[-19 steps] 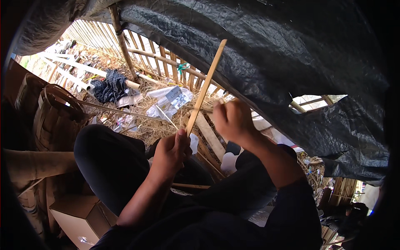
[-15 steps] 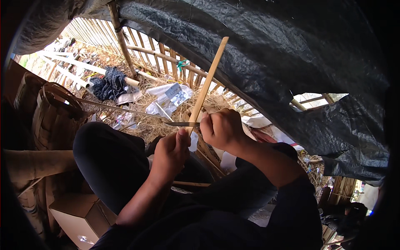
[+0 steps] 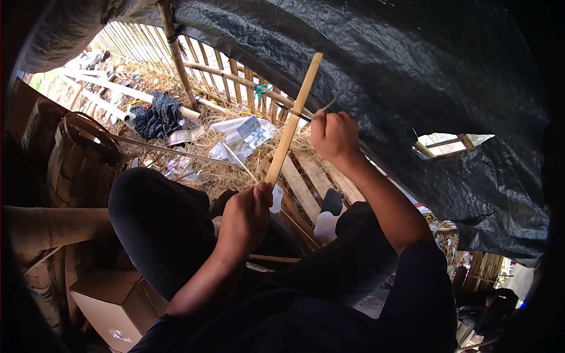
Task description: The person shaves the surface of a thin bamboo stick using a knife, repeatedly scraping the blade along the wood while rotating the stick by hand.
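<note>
Beside a woven basket (image 3: 76, 159), hands grip bamboo strip (image 3: 292, 120)

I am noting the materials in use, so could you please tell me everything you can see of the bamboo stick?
The bamboo stick is a long, pale yellow, flat-sided strip with a squarely cut top. It stands tilted, its top leaning right. The left hand grips its lower end; the right hand holds a thin dark blade against its upper part.

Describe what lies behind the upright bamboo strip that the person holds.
Behind the bamboo strip lie straw, a clear plastic bag, wooden planks and a slatted bamboo fence under a black tarp. The left hand hides the strip's lower end.
</note>
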Demonstrator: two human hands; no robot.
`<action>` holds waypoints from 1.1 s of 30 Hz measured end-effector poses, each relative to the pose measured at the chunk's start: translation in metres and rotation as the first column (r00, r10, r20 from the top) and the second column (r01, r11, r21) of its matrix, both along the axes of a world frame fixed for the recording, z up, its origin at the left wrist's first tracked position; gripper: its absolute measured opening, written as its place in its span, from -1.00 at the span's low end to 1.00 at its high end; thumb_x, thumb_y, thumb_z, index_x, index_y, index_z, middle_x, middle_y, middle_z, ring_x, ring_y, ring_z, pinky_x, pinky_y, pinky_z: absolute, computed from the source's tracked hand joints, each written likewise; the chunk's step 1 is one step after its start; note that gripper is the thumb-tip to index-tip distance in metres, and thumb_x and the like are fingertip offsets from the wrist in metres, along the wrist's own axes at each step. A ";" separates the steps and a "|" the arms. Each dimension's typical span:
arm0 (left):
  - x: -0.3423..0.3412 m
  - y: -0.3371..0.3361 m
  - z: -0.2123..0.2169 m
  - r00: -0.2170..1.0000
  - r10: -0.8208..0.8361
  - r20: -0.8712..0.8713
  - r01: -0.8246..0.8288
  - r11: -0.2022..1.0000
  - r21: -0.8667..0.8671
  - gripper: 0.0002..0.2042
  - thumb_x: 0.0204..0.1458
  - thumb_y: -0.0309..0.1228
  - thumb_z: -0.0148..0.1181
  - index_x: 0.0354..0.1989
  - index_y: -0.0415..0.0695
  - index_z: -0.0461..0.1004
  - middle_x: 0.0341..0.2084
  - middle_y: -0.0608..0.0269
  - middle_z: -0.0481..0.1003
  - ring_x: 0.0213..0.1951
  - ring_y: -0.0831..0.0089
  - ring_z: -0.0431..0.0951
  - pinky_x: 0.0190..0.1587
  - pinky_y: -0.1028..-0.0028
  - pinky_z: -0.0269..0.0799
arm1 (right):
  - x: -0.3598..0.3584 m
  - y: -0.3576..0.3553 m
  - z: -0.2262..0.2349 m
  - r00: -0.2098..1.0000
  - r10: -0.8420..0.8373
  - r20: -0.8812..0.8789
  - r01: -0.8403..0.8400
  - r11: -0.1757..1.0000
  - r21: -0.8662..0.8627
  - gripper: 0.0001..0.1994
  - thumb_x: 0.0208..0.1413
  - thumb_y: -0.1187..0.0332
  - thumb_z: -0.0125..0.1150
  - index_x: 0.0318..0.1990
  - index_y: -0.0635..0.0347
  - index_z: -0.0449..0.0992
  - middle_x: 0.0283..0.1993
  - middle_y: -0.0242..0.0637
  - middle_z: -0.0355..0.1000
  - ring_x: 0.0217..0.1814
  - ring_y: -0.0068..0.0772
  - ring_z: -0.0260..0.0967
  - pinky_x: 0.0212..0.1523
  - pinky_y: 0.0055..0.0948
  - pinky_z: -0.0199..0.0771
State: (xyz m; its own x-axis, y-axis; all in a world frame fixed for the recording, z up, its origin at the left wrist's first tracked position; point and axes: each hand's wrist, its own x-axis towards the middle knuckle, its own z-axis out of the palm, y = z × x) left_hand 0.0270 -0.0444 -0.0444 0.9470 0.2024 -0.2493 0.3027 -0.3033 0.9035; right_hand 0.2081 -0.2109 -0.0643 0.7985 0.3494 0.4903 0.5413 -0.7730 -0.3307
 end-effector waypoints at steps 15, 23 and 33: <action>0.001 0.001 0.010 0.997 0.004 -0.073 -0.015 0.987 -0.163 -0.48 0.34 -0.12 -0.19 -0.58 -0.27 0.33 -0.79 0.24 0.24 -0.67 0.53 0.24 -0.53 0.39 0.22 | 0.011 -0.012 0.003 0.997 -0.071 0.000 0.071 0.997 -0.015 -0.58 0.07 0.29 -0.04 -0.80 0.27 0.42 -0.73 0.09 0.34 -0.65 0.17 0.39 -0.54 -0.01 0.44; -0.002 -0.007 0.004 0.999 -0.037 -0.019 0.031 0.971 -0.239 -0.49 0.31 -0.03 -0.17 -0.55 -0.18 0.35 -0.76 0.43 0.24 -0.71 0.69 0.19 -0.64 0.56 0.11 | 0.085 -0.063 0.011 0.875 -0.477 -0.080 0.467 0.876 -0.118 -0.46 0.13 0.10 -0.24 -0.61 0.33 0.54 -0.56 0.12 0.46 -0.45 0.25 0.47 -0.28 0.04 0.51; 0.001 0.000 0.012 0.978 -0.046 -0.204 -0.055 0.885 -0.462 -0.50 0.27 0.05 -0.12 -0.51 -0.13 0.37 -0.73 0.51 0.24 -0.73 0.74 0.17 -0.69 0.65 0.08 | -0.016 -0.018 0.034 0.999 0.005 0.053 -0.013 0.989 0.149 -0.54 0.10 0.28 -0.01 -0.83 0.27 0.34 -0.82 -0.01 0.26 -0.72 0.09 0.35 -0.57 -0.09 0.41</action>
State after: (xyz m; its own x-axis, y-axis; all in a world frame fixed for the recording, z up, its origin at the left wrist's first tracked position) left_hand 0.0279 -0.0440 -0.0326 0.8647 0.0205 -0.5018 0.4948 0.1362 0.8583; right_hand 0.1923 -0.2290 -0.0299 0.7676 0.2761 0.5785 0.5676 -0.7120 -0.4134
